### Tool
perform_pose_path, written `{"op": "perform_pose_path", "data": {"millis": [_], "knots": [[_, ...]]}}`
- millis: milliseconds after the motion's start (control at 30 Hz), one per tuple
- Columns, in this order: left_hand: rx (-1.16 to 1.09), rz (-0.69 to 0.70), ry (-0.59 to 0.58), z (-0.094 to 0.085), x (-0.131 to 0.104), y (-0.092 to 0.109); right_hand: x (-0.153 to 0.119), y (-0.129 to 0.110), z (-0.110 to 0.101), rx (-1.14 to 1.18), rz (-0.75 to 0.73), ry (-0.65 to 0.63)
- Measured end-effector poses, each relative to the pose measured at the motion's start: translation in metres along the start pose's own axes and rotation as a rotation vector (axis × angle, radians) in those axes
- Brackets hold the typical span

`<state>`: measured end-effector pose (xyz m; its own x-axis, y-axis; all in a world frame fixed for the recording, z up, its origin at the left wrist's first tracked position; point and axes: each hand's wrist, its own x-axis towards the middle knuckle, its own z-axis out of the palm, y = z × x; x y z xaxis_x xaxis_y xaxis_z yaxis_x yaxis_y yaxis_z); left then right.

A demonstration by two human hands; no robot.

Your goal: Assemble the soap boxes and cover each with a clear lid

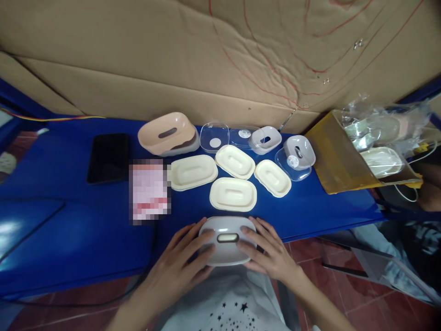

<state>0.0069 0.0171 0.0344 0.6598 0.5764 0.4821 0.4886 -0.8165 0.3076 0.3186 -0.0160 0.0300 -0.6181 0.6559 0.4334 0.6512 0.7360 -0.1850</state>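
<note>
Between my two hands is a grey oval tissue box (227, 257), its slot facing up and something cream showing through. My left hand (193, 250) grips its left side, with fingertips on the top. On the right side my right hand (267, 248) does the same. Just beyond, several cream oval bases with a raised middle lie on the blue table; the nearest cream base (233, 202) is right in front of the box. Peach and grey slotted covers (167, 133) stand behind them, one on the other.
Clear plastic lids (214, 133) and small grey slotted covers (299, 151) line the back. An open cardboard box (330, 161) with plastic-wrapped parts stands at right. A black tablet-like object (107, 157) and a pixelated pink item (149, 188) lie left. Another person sits at right.
</note>
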Motion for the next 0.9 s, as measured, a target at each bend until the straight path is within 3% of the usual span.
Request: {"op": "perform_pose_path", "data": {"millis": [300, 567, 667, 800, 900], "knots": [[0.131, 0.055, -0.016, 0.009, -0.006, -0.003, -0.003, -0.003, 0.014, -0.061, 0.042, -0.005], [0.121, -0.008, -0.072, 0.008, -0.004, -0.006, 0.004, -0.001, 0.005, -0.076, 0.075, -0.078], [0.104, -0.030, -0.065, 0.007, -0.002, -0.006, 0.005, 0.033, -0.020, -0.121, 0.185, -0.033], [0.111, -0.055, -0.061, 0.007, 0.001, -0.006, 0.000, 0.112, -0.063, -0.379, 0.550, 0.154], [0.130, -0.065, -0.038, 0.007, 0.002, -0.004, -0.008, 0.163, -0.080, -0.424, 0.603, 0.012]]}}
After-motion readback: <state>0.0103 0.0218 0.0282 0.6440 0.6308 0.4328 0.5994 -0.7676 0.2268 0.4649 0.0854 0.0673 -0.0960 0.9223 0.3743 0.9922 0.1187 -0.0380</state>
